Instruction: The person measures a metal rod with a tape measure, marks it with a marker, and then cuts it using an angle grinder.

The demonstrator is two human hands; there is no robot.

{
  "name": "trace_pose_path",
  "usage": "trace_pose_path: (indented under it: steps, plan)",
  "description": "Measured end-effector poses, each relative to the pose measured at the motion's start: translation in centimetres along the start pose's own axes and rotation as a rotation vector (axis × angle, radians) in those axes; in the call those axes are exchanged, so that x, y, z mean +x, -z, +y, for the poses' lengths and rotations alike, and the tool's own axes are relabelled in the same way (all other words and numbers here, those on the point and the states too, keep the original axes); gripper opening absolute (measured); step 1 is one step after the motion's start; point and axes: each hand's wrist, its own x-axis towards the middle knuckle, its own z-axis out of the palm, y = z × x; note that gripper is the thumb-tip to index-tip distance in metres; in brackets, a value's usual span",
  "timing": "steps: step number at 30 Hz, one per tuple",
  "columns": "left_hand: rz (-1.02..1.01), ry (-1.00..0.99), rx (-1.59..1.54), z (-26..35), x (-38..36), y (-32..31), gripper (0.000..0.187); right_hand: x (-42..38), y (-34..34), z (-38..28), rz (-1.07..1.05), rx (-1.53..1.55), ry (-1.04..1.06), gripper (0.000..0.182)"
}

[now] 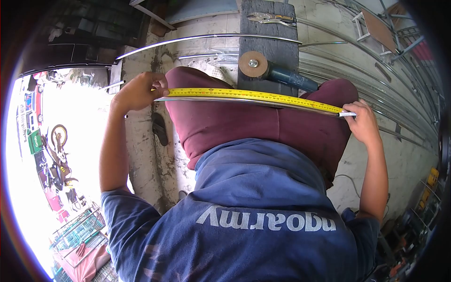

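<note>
Pinching yellow tape measure (253, 95) against curved metal strip (244, 101): left hand (138, 91) closed on tape end; right hand (361, 123), wrist bent, clamped on marker (346, 114).

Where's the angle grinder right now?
In the head view the angle grinder lies on the dark plank at top centre, just beyond the yellow tape measure, with the locking pliers farther up the plank.
</note>
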Motion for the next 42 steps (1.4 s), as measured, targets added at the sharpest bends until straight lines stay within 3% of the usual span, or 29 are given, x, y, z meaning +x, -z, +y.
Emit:
trace_pose_path:
  steps: [13,21,25,32,33,36,42]
  plan:
    - [-0.153,0.076,-0.156,-0.7,0.7,-0.2,0.015,0.0,0.1,0.5,0.001,-0.008,-0.001,0.021]
    - [-0.080,0.027,-0.185,0.2,1.1,-1.3,0.016,-0.4,0.6,1.7,-0.018,0.011,-0.008,0.026]
    - [-0.048,0.055,-0.139,2.9,1.5,-1.6,0.017,-0.1,0.8,1.6,-0.050,-0.011,0.002,0.029]
    - [0.061,-0.144,-0.092,6.4,4.0,-4.7,0.014,1.3,0.8,-2.3,-0.036,-0.027,0.025,0.027]
    - [-0.002,-0.048,-0.120,7.9,4.1,-4.4,0.019,1.4,0.8,-2.6,-0.044,-0.040,0.024,0.026]
    - [-0.044,-0.035,-0.131,10.6,4.9,-5.0,0.020,1.9,0.5,-3.2,-0.054,-0.060,0.032,0.028]
    - [-0.041,-0.138,-0.003,14.7,6.6,-7.5,0.026,2.4,0.0,-5.5,-0.015,-0.070,0.058,0.031]
